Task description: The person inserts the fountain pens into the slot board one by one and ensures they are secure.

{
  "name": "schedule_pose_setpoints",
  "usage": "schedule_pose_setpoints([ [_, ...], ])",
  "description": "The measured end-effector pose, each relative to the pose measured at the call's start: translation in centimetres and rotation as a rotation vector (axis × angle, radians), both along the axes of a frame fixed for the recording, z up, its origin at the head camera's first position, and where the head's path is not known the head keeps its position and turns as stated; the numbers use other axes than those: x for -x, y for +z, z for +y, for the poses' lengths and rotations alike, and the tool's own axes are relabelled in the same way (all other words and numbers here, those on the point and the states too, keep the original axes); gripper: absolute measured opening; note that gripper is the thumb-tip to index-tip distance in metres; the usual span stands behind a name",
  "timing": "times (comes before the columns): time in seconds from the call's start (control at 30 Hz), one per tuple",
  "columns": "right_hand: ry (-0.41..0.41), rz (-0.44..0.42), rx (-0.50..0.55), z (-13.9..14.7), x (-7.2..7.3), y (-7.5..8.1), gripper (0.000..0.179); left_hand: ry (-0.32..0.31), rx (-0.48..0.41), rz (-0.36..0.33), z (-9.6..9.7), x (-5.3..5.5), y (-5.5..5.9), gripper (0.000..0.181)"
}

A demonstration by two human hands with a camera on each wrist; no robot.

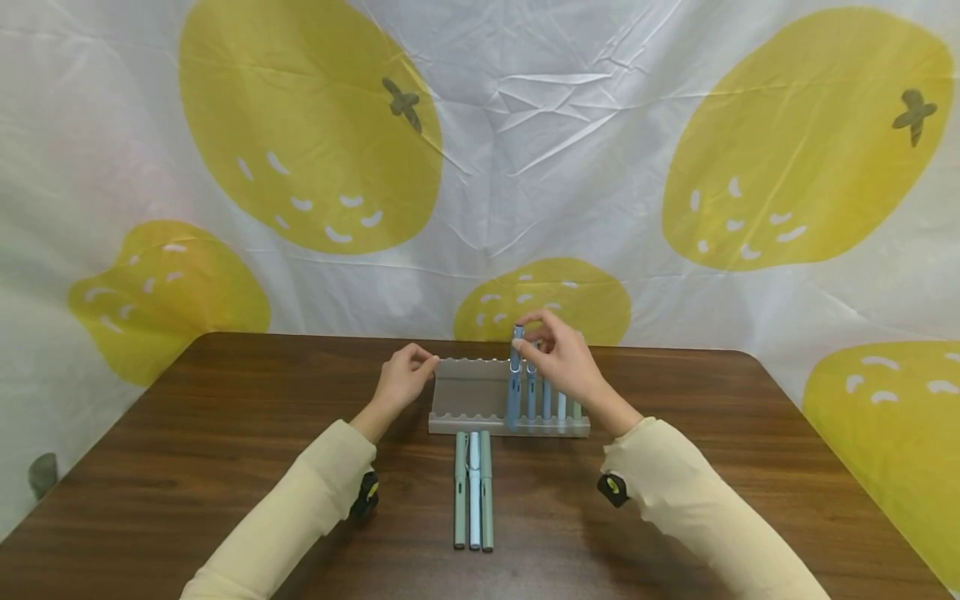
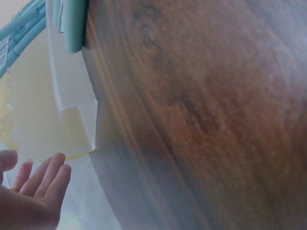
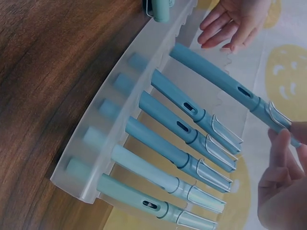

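My right hand pinches a blue pen near its clipped cap end. The pen leans over the clear pen rack, its lower end close to the scalloped front lip. Right of it, several capped pens stand slanted in the rack's notches: blue pens, a pale blue pen and a green pen. At the rack's left end, my left hand holds the upper corner between thumb and forefinger, its other fingers loosely extended. The rack partly hides the contact.
In front of the rack, two green pens and a pale blue pen lie side by side on the brown wooden table. A white cloth with yellow lemons hangs behind the table's far edge.
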State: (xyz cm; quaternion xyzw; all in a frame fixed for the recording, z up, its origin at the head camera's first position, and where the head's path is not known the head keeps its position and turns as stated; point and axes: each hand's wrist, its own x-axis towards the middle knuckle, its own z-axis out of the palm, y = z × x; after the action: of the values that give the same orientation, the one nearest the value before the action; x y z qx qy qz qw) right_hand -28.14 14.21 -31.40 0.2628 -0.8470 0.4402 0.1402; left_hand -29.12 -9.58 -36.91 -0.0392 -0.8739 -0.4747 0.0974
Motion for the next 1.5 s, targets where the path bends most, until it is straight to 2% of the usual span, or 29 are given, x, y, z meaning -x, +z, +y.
schedule_pose_setpoints([
  [0.3, -0.040, 0.184, 0.051, -0.6, 0.2, -0.7, 0.023, -0.002, -0.007, 0.003, 0.0, 0.0, 0.0, 0.021],
  [0.6, -0.045, 0.245, 0.026, -0.7, 0.4, -2.4, 0.022, -0.003, -0.007, 0.003, 0.0, 0.1, -0.1, 0.021],
  [1.2, -0.003, 0.263, -0.009, -0.8, 0.7, -3.3, 0.023, -0.002, -0.002, 0.003, -0.1, 0.1, 0.0, 0.021],
  [1.5, -0.006, 0.205, -0.041, -1.1, 1.0, -3.4, 0.022, 0.001, -0.008, 0.015, 0.0, 0.0, 0.0, 0.021],
])
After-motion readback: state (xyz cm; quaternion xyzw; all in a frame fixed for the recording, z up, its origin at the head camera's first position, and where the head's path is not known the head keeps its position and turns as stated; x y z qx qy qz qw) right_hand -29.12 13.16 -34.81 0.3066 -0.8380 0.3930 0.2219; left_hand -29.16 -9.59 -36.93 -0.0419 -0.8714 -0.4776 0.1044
